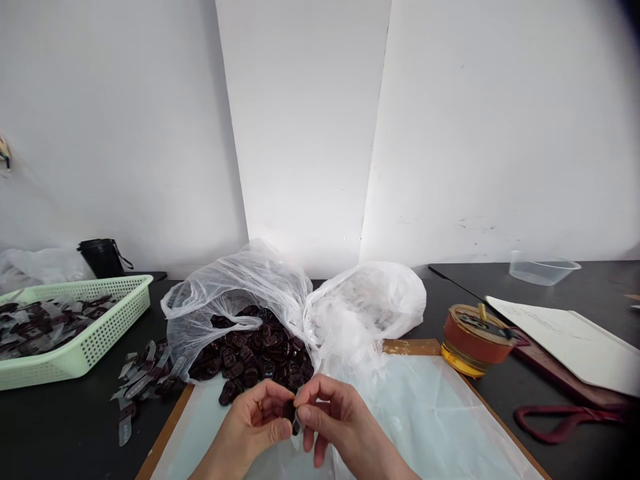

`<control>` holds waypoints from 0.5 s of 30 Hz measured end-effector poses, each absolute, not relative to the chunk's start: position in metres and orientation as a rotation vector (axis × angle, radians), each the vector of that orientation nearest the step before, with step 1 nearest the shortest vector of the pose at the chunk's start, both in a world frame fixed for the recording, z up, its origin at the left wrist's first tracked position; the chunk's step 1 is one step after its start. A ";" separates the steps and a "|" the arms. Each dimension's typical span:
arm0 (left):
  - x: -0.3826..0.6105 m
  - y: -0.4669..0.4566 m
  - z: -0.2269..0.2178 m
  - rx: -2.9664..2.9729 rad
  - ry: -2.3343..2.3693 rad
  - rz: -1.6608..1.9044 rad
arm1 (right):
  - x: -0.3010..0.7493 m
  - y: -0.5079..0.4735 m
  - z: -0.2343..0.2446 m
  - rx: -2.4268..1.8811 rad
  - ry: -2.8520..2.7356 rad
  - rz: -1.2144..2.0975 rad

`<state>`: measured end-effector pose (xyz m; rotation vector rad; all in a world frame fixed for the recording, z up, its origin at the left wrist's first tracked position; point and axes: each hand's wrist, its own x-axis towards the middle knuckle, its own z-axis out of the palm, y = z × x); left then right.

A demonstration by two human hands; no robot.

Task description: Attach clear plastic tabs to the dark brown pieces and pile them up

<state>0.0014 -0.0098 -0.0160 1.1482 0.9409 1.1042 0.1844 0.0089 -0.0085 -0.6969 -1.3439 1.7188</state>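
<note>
Over a film-covered board (430, 417) at the front of the bench (75, 427), a dark oval piece (289, 411) is pinched between the left hand (245, 427) and the right hand (350, 430). The grip of each hand is pressed together, thumb against forefinger, and the piece is held at the fingertips, where the two hands almost meet. The other fingers of the right hand are curled loosely below. A pale strip (297, 425) is seen projecting downward beside the piece, but whether the two are joined cannot be told, as that spot is hidden by the fingers. The piece appears to be held over the board so that a smooth surface lies beneath the hands. Directly behind, a plastic bag (235, 293) stands with its mouth open, and a heap of dark pieces (255, 353) is thereby left exposed within easy reach. A second bag (367, 307) is bunched just beside it. To the left, a green basket (85, 343) is seen holding more pieces, and loose strips (145, 377) lie on the bench near it, with a black cup (103, 257) behind. To the right stand a round red tin (475, 340) and a sheaf of papers (565, 333), while a clear tub (543, 269) rests toward the back.
</note>
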 end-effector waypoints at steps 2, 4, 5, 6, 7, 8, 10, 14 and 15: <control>0.003 -0.011 -0.014 1.152 0.940 1.112 | 0.183 0.010 -0.010 -0.738 -1.277 1.734; 0.004 -0.010 -0.016 1.156 0.941 1.123 | 0.183 0.011 -0.011 -0.788 -1.243 1.740; 0.004 -0.009 -0.017 1.158 0.938 1.131 | 0.183 0.011 -0.011 -0.808 -1.242 1.737; 0.003 -0.008 -0.019 1.157 0.936 1.140 | 0.183 0.012 -0.011 -0.825 -1.246 1.732; 0.003 -0.007 -0.021 1.152 0.936 1.151 | 0.183 0.012 -0.011 -0.836 -1.252 1.723; 0.002 -0.007 -0.022 1.149 0.934 1.155 | 0.184 0.012 -0.011 -0.840 -1.258 1.714; 0.001 -0.006 -0.023 1.156 0.929 1.151 | 0.184 0.012 -0.011 -0.834 -1.268 1.694; 0.000 -0.005 -0.024 1.171 0.921 1.137 | 0.184 0.011 -0.012 -0.849 -1.305 1.629; 0.001 -0.005 -0.024 1.172 0.917 1.138 | 0.183 0.011 -0.012 -0.862 -1.317 1.609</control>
